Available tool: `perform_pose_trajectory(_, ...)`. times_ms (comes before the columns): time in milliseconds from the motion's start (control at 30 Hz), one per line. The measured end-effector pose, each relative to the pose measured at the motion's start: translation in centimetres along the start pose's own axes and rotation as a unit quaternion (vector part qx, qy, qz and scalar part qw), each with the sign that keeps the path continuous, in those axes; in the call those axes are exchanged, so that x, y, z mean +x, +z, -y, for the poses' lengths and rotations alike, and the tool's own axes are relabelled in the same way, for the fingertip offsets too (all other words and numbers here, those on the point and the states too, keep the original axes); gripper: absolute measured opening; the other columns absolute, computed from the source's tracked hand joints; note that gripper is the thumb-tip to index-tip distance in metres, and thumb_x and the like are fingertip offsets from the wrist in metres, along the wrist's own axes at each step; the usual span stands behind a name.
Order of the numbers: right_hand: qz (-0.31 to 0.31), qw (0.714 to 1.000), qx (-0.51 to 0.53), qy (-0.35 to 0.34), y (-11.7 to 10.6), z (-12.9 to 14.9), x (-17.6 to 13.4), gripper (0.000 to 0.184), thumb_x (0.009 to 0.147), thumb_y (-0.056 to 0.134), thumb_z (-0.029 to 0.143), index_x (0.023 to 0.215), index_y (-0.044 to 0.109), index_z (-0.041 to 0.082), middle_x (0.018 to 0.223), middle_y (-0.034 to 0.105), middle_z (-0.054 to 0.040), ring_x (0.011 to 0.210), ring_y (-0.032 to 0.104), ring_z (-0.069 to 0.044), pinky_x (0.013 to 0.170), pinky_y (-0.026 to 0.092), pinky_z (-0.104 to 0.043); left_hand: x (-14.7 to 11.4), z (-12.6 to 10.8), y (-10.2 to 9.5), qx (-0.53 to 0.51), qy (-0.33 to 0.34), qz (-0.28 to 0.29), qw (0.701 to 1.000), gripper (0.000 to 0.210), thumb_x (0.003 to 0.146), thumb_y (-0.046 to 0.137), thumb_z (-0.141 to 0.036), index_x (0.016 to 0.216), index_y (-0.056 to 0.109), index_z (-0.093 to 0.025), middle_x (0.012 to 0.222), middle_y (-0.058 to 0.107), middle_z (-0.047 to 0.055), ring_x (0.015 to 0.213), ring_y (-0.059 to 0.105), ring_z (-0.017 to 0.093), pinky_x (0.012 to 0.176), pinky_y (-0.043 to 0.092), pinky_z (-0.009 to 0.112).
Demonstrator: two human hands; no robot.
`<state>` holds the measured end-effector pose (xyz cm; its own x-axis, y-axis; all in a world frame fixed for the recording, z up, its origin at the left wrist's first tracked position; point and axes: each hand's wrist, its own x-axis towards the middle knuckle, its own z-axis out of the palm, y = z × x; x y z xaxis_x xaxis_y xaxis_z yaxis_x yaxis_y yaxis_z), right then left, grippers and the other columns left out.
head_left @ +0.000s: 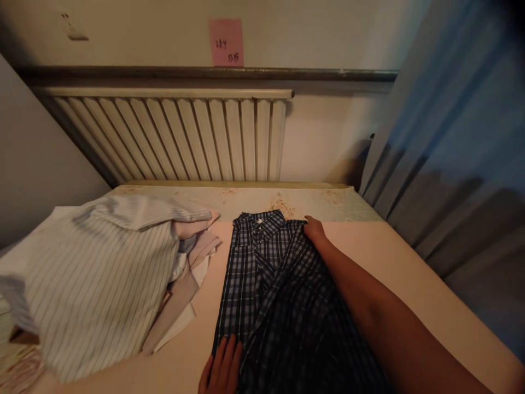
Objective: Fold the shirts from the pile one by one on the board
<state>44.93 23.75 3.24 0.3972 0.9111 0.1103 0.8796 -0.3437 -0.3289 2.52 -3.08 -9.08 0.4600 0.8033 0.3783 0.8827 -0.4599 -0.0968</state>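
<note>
A dark blue plaid shirt [241,273] lies on the pink-covered surface, its collar pointing toward the wall. The left part of the shirt is folded to a straight edge, while the right part is loose and rumpled. My left hand [223,364] rests with its fingers stretched out on the shirt's lower left edge. At the shirt's right shoulder, my right hand [315,229] pinches the cloth. The near end of the shirt runs out of view at the bottom.
A heap of clothes with a striped shirt [102,273] on top lies to the left. Behind the pink surface [361,251] stand a radiator [176,137] and a wall bearing a pink note [226,42]. A blue curtain [451,137] hangs along the right.
</note>
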Motion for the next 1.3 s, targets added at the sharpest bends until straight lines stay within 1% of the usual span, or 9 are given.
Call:
perform_pose_trajectory(133, -0.007, 1.000, 0.014, -0.024, -1.2, 0.2, -2.8, 0.047, 0.090, 0.042, 0.016, 0.137, 0.049, 0.016, 0.124, 0.065, -0.0094, 0.112, 0.060, -0.020, 0.097, 0.041, -0.027, 0.8, 0.8, -0.2, -0.032, 0.021, 0.006, 0.999, 0.051, 0.088, 0.040, -0.017, 0.135, 0.052, -0.035, 0.130, 0.063, 0.000, 0.139, 0.038, 0.021, 0.108, 0.037, 0.046)
perform_pose_trajectory(367, 0.031, 0.992, 0.036, -0.119, -2.4, 2.1, -9.5, 0.033, 0.089, 0.047, 0.016, 0.116, 0.065, 0.021, 0.118, 0.068, -0.0060, 0.110, 0.061, -0.019, 0.098, 0.040, -0.026, 1.2, -1.4, -2.3, -0.069, -0.025, 0.016, 0.997, 0.057, 0.092, 0.034, -0.020, 0.148, 0.033, -0.031, 0.142, 0.053, 0.003, 0.134, 0.044, 0.025, 0.106, 0.034, 0.047)
perform_pose_trajectory(500, 0.067, 0.980, 0.056, -0.176, -2.9, 3.2, -13.9, 0.033, 0.085, 0.054, 0.014, 0.114, 0.067, 0.022, 0.121, 0.067, -0.0035, 0.115, 0.058, -0.018, 0.103, 0.037, -0.027, 1.4, -1.6, -2.7, -0.064, -0.039, 0.001, 0.997, 0.054, 0.091, 0.034, -0.017, 0.144, 0.042, -0.028, 0.140, 0.054, 0.005, 0.129, 0.050, 0.024, 0.103, 0.037, 0.044)
perform_pose_trajectory(667, 0.065, 0.972, 0.082, -0.212, -4.3, 2.9, -20.5, 0.035, 0.085, 0.055, 0.016, 0.119, 0.064, 0.018, 0.123, 0.065, -0.0074, 0.117, 0.058, -0.019, 0.106, 0.038, -0.032, 1.1, -1.2, -4.9, -0.095, 0.032, -0.022, 0.995, 0.059, 0.087, 0.049, -0.029, 0.144, 0.040, -0.019, 0.150, 0.042, 0.008, 0.141, 0.032, 0.024, 0.112, 0.028, 0.042)
perform_pose_trajectory(767, 0.053, 0.967, 0.098, -0.229, -4.8, 2.1, -25.2, 0.037, 0.085, 0.053, 0.015, 0.121, 0.063, 0.020, 0.125, 0.064, -0.0070, 0.119, 0.056, -0.019, 0.108, 0.039, -0.036, 0.9, -1.3, -6.0, -0.118, 0.031, -0.036, 0.992, 0.058, 0.087, 0.048, -0.026, 0.144, 0.040, -0.016, 0.151, 0.040, 0.010, 0.143, 0.027, 0.024, 0.114, 0.026, 0.043)
perform_pose_trajectory(900, 0.001, 0.954, 0.133, -0.270, -4.4, 1.4, -30.9, 0.039, 0.085, 0.051, 0.015, 0.122, 0.062, 0.021, 0.129, 0.061, -0.0094, 0.124, 0.053, -0.023, 0.110, 0.038, -0.046, 1.0, -1.4, -6.0, -0.150, 0.022, -0.036, 0.988, 0.054, 0.089, 0.045, -0.024, 0.143, 0.042, -0.016, 0.150, 0.041, 0.011, 0.143, 0.027, 0.024, 0.114, 0.025, 0.045)
perform_pose_trajectory(1000, -0.019, 0.942, 0.137, -0.305, -3.9, 2.0, -34.2, 0.042, 0.087, 0.048, 0.015, 0.127, 0.059, 0.023, 0.134, 0.058, -0.0092, 0.129, 0.048, -0.024, 0.110, 0.038, -0.050, 1.1, -1.5, -5.9, -0.154, 0.016, -0.029, 0.987, 0.051, 0.089, 0.045, -0.023, 0.140, 0.046, -0.017, 0.149, 0.044, 0.011, 0.142, 0.031, 0.025, 0.113, 0.027, 0.046)
perform_pose_trajectory(1167, -0.006, 0.928, 0.106, -0.357, -3.4, 4.8, -37.7, 0.045, 0.089, 0.050, 0.015, 0.133, 0.054, 0.021, 0.140, 0.052, -0.0097, 0.136, 0.040, -0.025, 0.113, 0.034, -0.050, 1.0, -1.7, -6.0, -0.138, 0.013, -0.020, 0.990, 0.049, 0.089, 0.044, -0.018, 0.137, 0.048, -0.015, 0.148, 0.045, 0.012, 0.141, 0.032, 0.025, 0.113, 0.028, 0.047)
perform_pose_trajectory(1300, 0.028, 0.918, 0.073, -0.389, -2.5, 6.0, -39.4, 0.050, 0.088, 0.059, 0.025, 0.137, 0.049, 0.020, 0.146, 0.046, -0.0110, 0.140, 0.032, -0.029, 0.115, 0.027, -0.055, 0.9, -1.7, -6.3, -0.151, 0.006, -0.028, 0.988, 0.047, 0.089, 0.044, -0.018, 0.135, 0.050, -0.014, 0.146, 0.047, 0.012, 0.139, 0.036, 0.023, 0.113, 0.030, 0.046)
